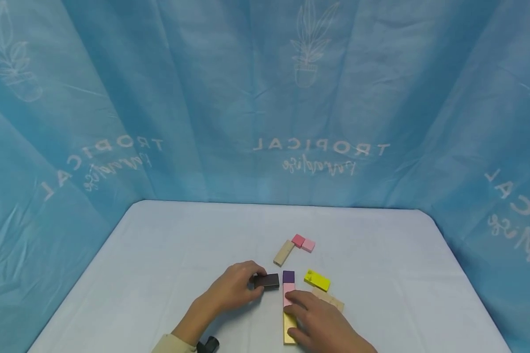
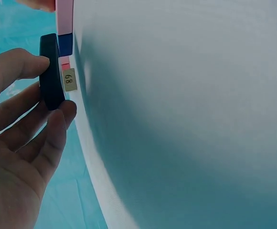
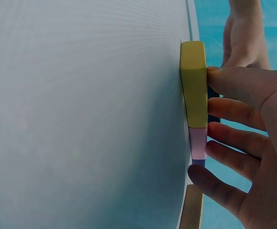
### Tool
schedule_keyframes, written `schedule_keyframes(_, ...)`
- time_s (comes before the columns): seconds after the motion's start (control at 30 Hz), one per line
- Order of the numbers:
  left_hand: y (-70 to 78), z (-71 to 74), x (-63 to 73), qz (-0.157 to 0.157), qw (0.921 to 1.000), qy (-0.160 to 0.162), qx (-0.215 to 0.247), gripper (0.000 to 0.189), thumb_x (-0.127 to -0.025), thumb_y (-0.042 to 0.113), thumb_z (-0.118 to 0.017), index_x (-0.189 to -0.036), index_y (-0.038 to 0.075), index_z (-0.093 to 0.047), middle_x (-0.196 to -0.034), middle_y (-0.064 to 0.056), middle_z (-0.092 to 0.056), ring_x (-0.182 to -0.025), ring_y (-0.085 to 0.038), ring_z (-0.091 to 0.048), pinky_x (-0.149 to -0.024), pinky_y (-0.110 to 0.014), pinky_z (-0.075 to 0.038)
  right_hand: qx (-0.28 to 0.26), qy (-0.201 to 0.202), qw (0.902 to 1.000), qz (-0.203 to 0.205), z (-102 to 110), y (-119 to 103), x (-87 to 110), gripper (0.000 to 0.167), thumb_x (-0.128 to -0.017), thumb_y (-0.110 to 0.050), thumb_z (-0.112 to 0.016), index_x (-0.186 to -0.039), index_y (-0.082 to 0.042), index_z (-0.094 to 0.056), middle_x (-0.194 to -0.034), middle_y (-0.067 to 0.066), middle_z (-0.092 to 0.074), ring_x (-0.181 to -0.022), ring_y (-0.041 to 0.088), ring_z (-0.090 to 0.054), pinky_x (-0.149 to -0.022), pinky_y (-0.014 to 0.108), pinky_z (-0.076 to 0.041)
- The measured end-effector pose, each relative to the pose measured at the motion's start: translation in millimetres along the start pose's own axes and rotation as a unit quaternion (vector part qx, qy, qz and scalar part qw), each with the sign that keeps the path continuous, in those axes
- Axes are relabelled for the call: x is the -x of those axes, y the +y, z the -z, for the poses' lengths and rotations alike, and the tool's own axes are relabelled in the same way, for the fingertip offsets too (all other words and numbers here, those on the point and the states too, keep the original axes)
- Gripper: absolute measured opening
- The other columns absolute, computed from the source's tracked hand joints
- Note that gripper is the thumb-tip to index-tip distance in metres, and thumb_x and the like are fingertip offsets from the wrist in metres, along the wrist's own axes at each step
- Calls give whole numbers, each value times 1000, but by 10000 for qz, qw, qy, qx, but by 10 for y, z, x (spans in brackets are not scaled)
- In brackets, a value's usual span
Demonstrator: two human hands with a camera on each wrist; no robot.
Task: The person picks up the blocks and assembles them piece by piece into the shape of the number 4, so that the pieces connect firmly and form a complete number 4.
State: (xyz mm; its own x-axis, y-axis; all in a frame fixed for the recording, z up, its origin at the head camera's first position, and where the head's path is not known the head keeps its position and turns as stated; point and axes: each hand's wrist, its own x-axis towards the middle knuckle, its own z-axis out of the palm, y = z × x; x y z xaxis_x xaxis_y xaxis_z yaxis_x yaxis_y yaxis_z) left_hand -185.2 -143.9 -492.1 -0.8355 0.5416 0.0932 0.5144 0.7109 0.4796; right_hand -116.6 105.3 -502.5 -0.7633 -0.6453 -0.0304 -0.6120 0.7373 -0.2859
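My left hand [image 1: 234,287] pinches a black block [image 1: 270,281] just left of a straight row of blocks. In the left wrist view the thumb and fingertips grip this block [image 2: 51,71] by its edges. The row runs from a purple block [image 1: 288,276] at the far end, through a pink block [image 1: 288,289], to a pale yellow block [image 1: 289,327] nearest me. With fingers extended, my right hand [image 1: 324,323] touches the pink and pale yellow blocks. The right wrist view shows its fingertips along the side of the yellow block [image 3: 195,90].
A bright yellow block [image 1: 316,280] and a wooden block [image 1: 334,300] lie right of the row. Farther back are another wooden block [image 1: 284,253], a red block [image 1: 298,240] and a small pink block [image 1: 308,245]. Blue curtains [image 1: 229,98] surround the white table [image 1: 168,250].
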Motion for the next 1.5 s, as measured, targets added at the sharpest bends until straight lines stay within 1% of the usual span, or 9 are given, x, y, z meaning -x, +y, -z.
schedule_keyframes(0.13,-24,-9,-30,28,9999,59,-105,29,-83,24,-73,-110,15,-69,-104,8,-64,-95,-5,-58,-84,-31,-50,-39,-38,9999,-127,9,-8,6,43,-89,-52,-61,-125,-29,-61,-140,-8,-45,-122,12,-45,-97,40,-45)
schedule_keyframes(0.33,-49,-17,-81,-54,9994,85,-326,31,-84,24,-73,-113,16,-68,-108,8,-64,-101,-7,-59,-89,-33,-49,-37,59,10000,-65,15,3,22,42,-89,-52,-61,-125,-28,-62,-139,-8,-45,-121,13,-45,-96,40,-45)
schedule_keyframes(0.57,-47,-17,-168,-246,9986,126,-457,29,-84,22,-72,-112,14,-69,-108,6,-65,-101,-9,-59,-89,-33,-48,58,199,9998,72,4,19,27,43,-90,-51,-60,-125,-26,-62,-139,-5,-46,-121,13,-45,-96,40,-45)
schedule_keyframes(0.73,-50,-39,-205,-199,9990,63,-406,27,-84,22,-73,-109,14,-70,-106,6,-66,-98,-8,-59,-87,-33,-49,102,295,9994,122,-5,24,35,42,-90,-49,-61,-124,-24,-63,-138,-4,-47,-121,14,-45,-95,39,-45)
schedule_keyframes(0.87,-51,-53,-204,-205,9991,-36,-377,26,-82,22,-75,-107,16,-71,-105,7,-66,-96,-7,-59,-86,-32,-49,99,274,9995,90,-14,24,42,43,-90,-50,-61,-124,-24,-63,-138,-4,-47,-121,14,-46,-95,39,-46)
schedule_keyframes(1.1,-27,-61,-208,-202,9979,78,-611,27,-81,24,-76,-107,16,-71,-106,6,-67,-99,-10,-60,-86,-35,-49,111,208,9997,32,-22,26,28,43,-90,-52,-59,-125,-26,-62,-139,-5,-46,-122,14,-45,-97,39,-45)
schedule_keyframes(1.3,-18,-77,-219,-137,9976,29,-675,27,-82,25,-75,-107,17,-71,-107,6,-66,-102,-11,-60,-88,-35,-49,59,165,9998,15,-17,17,23,43,-90,-52,-59,-125,-26,-62,-139,-6,-46,-122,14,-45,-97,40,-45)
schedule_keyframes(1.4,4,-79,-202,-176,9968,35,-775,28,-82,26,-75,-108,17,-70,-111,5,-65,-104,-12,-59,-89,-36,-49,34,136,9999,-6,-11,13,23,43,-90,-51,-60,-125,-26,-62,-139,-6,-46,-122,14,-45,-97,40,-44)
schedule_keyframes(1.5,45,-79,-172,-299,9952,122,-927,30,-82,29,-74,-110,18,-69,-117,4,-62,-105,-13,-57,-88,-36,-49,-13,64,9999,-79,-7,9,19,43,-90,-52,-60,-126,-27,-62,-140,-7,-46,-123,14,-44,-98,41,-43)
